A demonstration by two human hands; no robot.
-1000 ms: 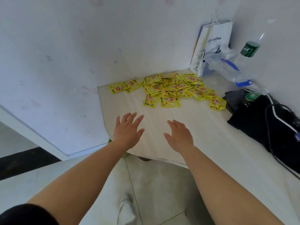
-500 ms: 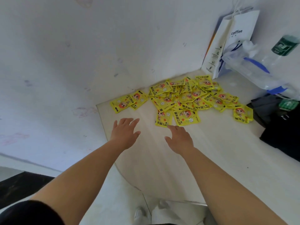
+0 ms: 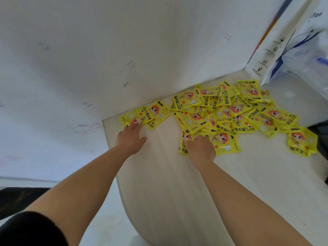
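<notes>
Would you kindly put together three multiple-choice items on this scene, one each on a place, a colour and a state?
1. Where does the white paper bag stand?
A. on the floor
B. in the far right corner, beyond the pile of hand-warmer packets
C. in the person's right hand

2. What is the hand-warmer packets' main colour?
A. blue
B. white
C. yellow

3. What is the left hand doing?
A. touching the two separate packets left of the pile
B. gripping a bottle
C. curled into an empty fist

Answers: 1 B, the bag rises upright past the pile; 2 C, every packet shows a yellow wrapper; 3 A, its straight fingertips reach that pair's nearest packet.
</notes>
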